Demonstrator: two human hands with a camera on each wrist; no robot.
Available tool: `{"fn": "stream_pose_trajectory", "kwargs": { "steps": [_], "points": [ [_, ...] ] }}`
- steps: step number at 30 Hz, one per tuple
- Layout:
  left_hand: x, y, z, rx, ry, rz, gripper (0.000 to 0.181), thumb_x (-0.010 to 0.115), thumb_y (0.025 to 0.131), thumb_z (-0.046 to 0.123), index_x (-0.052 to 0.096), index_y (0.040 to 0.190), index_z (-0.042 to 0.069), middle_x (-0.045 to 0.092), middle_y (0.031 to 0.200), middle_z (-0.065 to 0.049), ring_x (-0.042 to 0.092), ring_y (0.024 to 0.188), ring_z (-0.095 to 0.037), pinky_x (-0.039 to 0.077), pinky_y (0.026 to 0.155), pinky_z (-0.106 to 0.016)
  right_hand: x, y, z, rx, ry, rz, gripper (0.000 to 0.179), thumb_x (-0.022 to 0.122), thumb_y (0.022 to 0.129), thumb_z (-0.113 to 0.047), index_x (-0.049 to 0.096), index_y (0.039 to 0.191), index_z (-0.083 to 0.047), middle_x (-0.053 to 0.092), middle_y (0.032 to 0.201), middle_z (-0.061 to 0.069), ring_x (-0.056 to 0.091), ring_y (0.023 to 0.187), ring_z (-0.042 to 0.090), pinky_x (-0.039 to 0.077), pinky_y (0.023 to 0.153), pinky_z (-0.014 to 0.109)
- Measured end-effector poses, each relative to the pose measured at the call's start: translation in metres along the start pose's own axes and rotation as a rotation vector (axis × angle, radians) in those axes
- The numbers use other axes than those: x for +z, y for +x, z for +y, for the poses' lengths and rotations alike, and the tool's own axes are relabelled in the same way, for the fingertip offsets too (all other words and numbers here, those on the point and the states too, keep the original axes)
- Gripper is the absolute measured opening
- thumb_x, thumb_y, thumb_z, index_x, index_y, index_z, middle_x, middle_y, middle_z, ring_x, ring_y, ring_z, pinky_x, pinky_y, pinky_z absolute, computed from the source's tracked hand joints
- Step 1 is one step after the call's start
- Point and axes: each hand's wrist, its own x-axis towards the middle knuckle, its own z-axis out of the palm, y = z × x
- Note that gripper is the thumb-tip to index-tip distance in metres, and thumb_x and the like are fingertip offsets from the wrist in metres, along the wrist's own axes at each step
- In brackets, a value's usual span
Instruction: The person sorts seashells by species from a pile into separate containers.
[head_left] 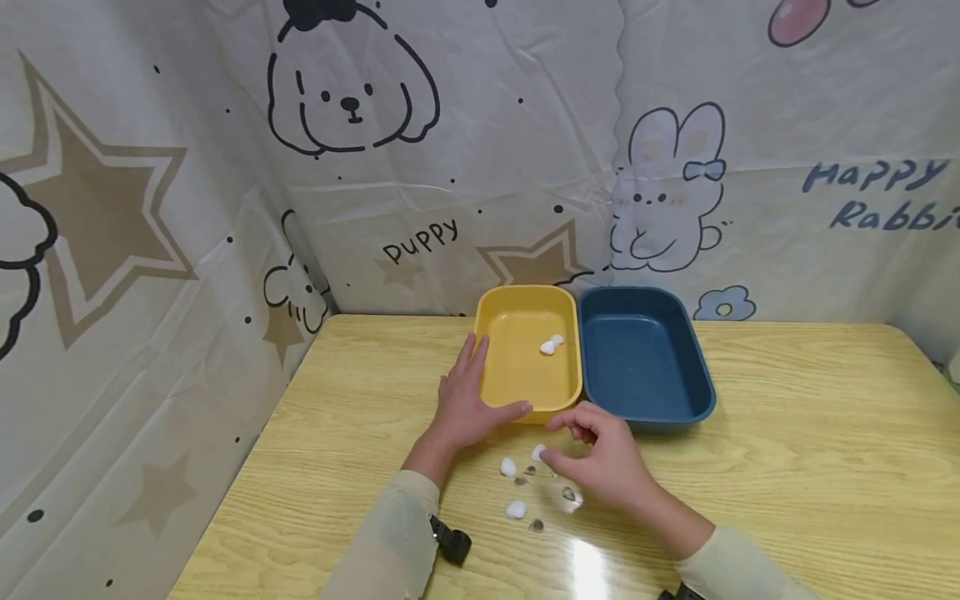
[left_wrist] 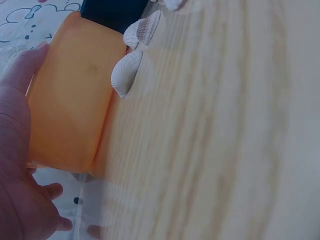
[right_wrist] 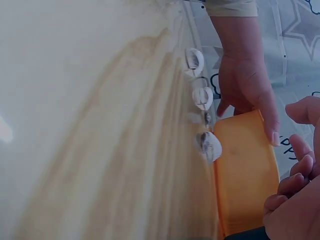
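My left hand (head_left: 465,408) rests against the yellow tray (head_left: 498,367). Its fingers stretch along the left side and its thumb lies at the front rim. Inside that tray are two white seashells (head_left: 548,347), close together. My right hand (head_left: 603,454) hovers just before the trays, thumb and forefinger apart, the other fingers loosely curled. Nothing shows between its fingers in the right wrist view. Beneath and left of it, white seashells (head_left: 515,509) and small dark shells (head_left: 537,526) lie scattered on the table. Ridged white shells (left_wrist: 126,74) also show in the left wrist view.
A dark blue tray (head_left: 637,358) stands against the yellow tray's right side, with no shells seen in it. Both sit on a wood-grain table (head_left: 795,433) near its back edge. A printed cloth (head_left: 465,167) hangs behind and to the left.
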Motion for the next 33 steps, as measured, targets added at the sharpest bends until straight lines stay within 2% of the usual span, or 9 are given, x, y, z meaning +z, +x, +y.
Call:
{"fn": "stream_pose_trajectory", "kwargs": {
  "steps": [7, 16, 27, 33],
  "points": [
    [0.000, 0.001, -0.001, 0.000, 0.000, -0.002, 0.122, 0.075, 0.071, 0.073, 0.010, 0.162, 0.026, 0.000, 0.167, 0.004, 0.013, 0.149, -0.027, 0.007, 0.114, -0.061, 0.003, -0.001, 0.004, 0.017, -0.010, -0.015, 0.026, 0.088, 0.074, -0.007, 0.073, 0.095, -0.009, 0.047, 0.077, 0.019, 0.047, 0.073, 0.033, 0.037, 0.062, 0.028],
    [-0.001, -0.001, 0.000, -0.001, -0.004, -0.005, 0.122, 0.076, 0.071, 0.071, 0.011, 0.163, 0.025, 0.001, 0.167, 0.002, 0.012, 0.149, -0.027, 0.008, 0.114, -0.062, 0.006, -0.001, 0.016, 0.048, -0.036, -0.030, 0.025, 0.089, 0.074, -0.012, 0.074, 0.093, -0.011, 0.048, 0.075, 0.008, 0.047, 0.072, 0.024, 0.038, 0.063, 0.027],
    [0.000, 0.001, -0.003, 0.005, 0.006, -0.006, 0.122, 0.074, 0.070, 0.074, 0.009, 0.162, 0.027, 0.000, 0.167, 0.004, 0.012, 0.149, -0.027, 0.008, 0.113, -0.062, 0.011, -0.001, 0.030, 0.049, -0.065, -0.068, 0.026, 0.087, 0.073, -0.008, 0.074, 0.094, -0.012, 0.050, 0.076, 0.004, 0.047, 0.071, 0.017, 0.040, 0.062, 0.028],
    [0.000, 0.002, -0.003, 0.004, 0.009, -0.003, 0.122, 0.074, 0.070, 0.074, 0.010, 0.163, 0.026, 0.000, 0.167, 0.003, 0.013, 0.149, -0.027, 0.008, 0.113, -0.062, 0.015, 0.002, 0.032, 0.051, -0.118, -0.080, 0.026, 0.087, 0.071, -0.008, 0.074, 0.093, -0.015, 0.054, 0.078, 0.000, 0.049, 0.072, 0.015, 0.042, 0.064, 0.028]
  ]
}}
